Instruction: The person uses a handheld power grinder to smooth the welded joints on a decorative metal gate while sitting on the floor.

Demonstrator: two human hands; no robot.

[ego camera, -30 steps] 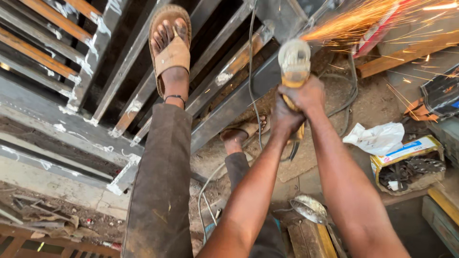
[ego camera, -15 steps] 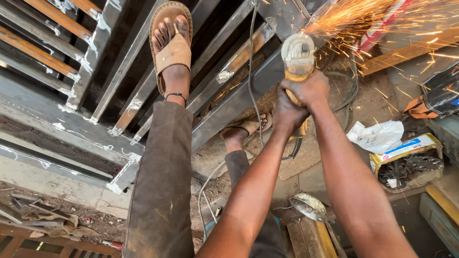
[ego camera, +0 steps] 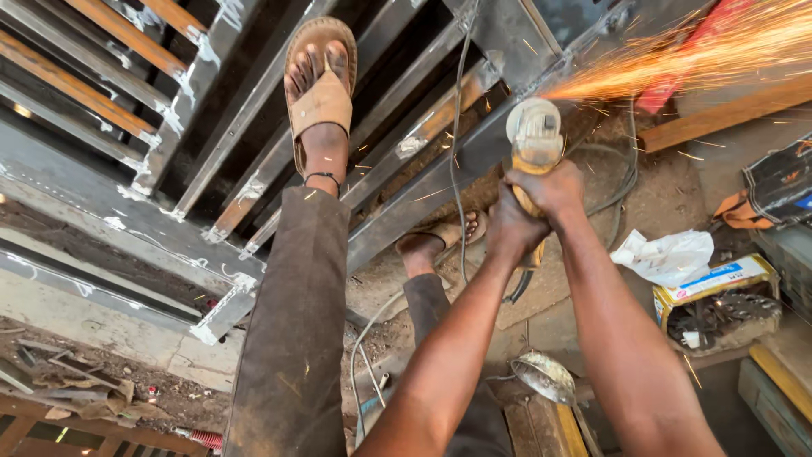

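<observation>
Your arms reach out from the bottom of the frame, and both hands are wrapped tight around the body of the angle grinder [ego camera: 534, 148]: your left hand [ego camera: 512, 228] clamps the rear of the handle, your right hand [ego camera: 554, 188] closes over it just ahead, fingers curled shut on the tool. Compared with a second ago, the grinder sits a little lower along the dark steel frame [ego camera: 440, 182], and the plume of sparks [ego camera: 677, 59] now shoots farther up and right in a longer, brighter streak, a sign the disc is biting steadily into the metal. The grinder is pale-headed and yellow-bodied, its cable [ego camera: 457, 127] trailing across the bars. Your sandalled foot [ego camera: 320, 89] braces on a bar beyond.
</observation>
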